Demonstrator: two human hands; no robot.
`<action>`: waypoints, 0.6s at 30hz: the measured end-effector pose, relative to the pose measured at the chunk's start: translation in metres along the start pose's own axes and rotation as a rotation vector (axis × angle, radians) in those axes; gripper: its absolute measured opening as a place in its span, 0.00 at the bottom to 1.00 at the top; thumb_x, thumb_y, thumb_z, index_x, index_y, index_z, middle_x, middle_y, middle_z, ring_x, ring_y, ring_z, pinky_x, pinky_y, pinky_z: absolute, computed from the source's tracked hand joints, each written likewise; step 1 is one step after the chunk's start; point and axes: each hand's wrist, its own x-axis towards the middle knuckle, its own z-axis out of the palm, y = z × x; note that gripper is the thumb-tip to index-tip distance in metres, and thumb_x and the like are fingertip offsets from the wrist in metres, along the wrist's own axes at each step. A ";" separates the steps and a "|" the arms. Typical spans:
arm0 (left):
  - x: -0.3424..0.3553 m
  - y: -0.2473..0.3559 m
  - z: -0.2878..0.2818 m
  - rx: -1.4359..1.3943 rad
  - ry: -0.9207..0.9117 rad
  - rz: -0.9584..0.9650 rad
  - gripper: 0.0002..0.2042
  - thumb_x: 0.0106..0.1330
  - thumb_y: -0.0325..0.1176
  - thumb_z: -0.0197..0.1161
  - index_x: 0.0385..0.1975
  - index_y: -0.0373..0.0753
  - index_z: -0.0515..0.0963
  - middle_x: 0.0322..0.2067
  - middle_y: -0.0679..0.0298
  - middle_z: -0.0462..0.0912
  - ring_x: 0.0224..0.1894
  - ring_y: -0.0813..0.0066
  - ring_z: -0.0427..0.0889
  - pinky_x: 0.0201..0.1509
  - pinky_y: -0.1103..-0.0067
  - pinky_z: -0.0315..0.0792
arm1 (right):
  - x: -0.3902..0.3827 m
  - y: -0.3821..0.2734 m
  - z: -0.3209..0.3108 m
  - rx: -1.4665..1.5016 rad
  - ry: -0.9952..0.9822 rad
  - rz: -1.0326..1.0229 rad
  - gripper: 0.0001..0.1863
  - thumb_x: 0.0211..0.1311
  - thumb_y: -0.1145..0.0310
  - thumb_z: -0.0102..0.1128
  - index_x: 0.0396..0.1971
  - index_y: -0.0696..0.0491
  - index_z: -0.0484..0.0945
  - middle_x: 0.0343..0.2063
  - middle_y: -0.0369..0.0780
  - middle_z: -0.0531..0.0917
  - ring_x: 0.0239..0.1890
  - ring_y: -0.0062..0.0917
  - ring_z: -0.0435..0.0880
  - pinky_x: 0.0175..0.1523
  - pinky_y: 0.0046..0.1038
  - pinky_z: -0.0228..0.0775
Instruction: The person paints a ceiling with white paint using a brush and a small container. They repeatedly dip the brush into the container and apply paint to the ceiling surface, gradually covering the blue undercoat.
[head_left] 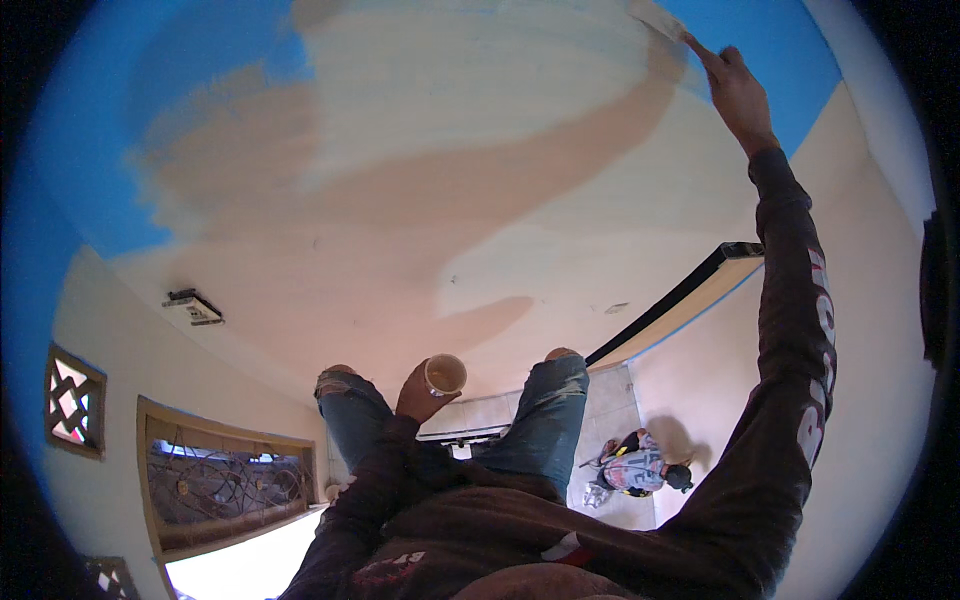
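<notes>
Raised high at the upper right, my right hand (738,95) is closed around the handle of a paintbrush (660,20). The bristles lie against the wall (420,120), where cream paint covers much of a bright blue coat. My left hand (415,398) grips a small pale cup (445,375) low in front of me, between my knees. Some light tan stuff shows inside the cup. The cup's far side hides part of my left fingers.
Far below on the tiled floor (605,410), another person (640,465) is bent or seated beside the right wall. A dark-edged door or panel (680,300) slants out at the right. An electrical box (195,307), a grilled window (230,475) and a lattice vent (75,400) are on the left.
</notes>
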 end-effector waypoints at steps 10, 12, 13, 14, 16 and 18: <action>0.002 -0.020 0.014 0.014 -0.038 0.025 0.46 0.48 0.50 0.83 0.65 0.37 0.68 0.59 0.51 0.78 0.62 0.53 0.78 0.66 0.62 0.74 | -0.119 0.094 0.041 -0.002 -0.129 0.253 0.22 0.78 0.67 0.50 0.69 0.40 0.71 0.40 0.50 0.79 0.37 0.48 0.82 0.39 0.47 0.77; 0.001 -0.024 0.011 0.008 -0.036 0.011 0.46 0.48 0.51 0.83 0.66 0.37 0.67 0.59 0.51 0.78 0.62 0.53 0.77 0.66 0.62 0.73 | -0.114 0.072 0.035 0.071 -0.077 0.328 0.21 0.79 0.67 0.49 0.68 0.41 0.71 0.41 0.51 0.80 0.40 0.49 0.83 0.41 0.48 0.78; -0.001 -0.027 0.012 0.006 -0.033 0.001 0.47 0.48 0.51 0.83 0.66 0.37 0.67 0.59 0.50 0.78 0.62 0.53 0.77 0.66 0.62 0.73 | -0.107 0.050 0.035 0.134 -0.023 0.370 0.21 0.79 0.66 0.47 0.68 0.42 0.71 0.42 0.52 0.81 0.42 0.50 0.83 0.44 0.48 0.78; 0.000 -0.027 0.014 0.011 -0.028 -0.004 0.45 0.48 0.49 0.84 0.65 0.37 0.68 0.59 0.51 0.79 0.62 0.54 0.78 0.66 0.63 0.73 | -0.102 0.031 0.030 0.188 0.030 0.415 0.21 0.79 0.66 0.46 0.68 0.43 0.71 0.43 0.52 0.81 0.45 0.50 0.83 0.46 0.48 0.79; -0.001 -0.025 0.015 0.028 -0.022 -0.016 0.43 0.49 0.46 0.84 0.64 0.38 0.70 0.57 0.52 0.80 0.61 0.55 0.79 0.66 0.63 0.74 | -0.088 -0.004 0.024 0.344 0.231 0.402 0.20 0.80 0.62 0.49 0.66 0.48 0.73 0.35 0.49 0.83 0.34 0.34 0.83 0.38 0.37 0.76; -0.002 -0.027 0.014 0.037 -0.004 -0.009 0.43 0.48 0.46 0.84 0.64 0.38 0.70 0.57 0.53 0.80 0.61 0.55 0.79 0.66 0.63 0.74 | -0.068 -0.055 0.007 0.556 0.176 0.607 0.20 0.79 0.60 0.52 0.64 0.52 0.76 0.27 0.44 0.83 0.26 0.22 0.77 0.33 0.30 0.71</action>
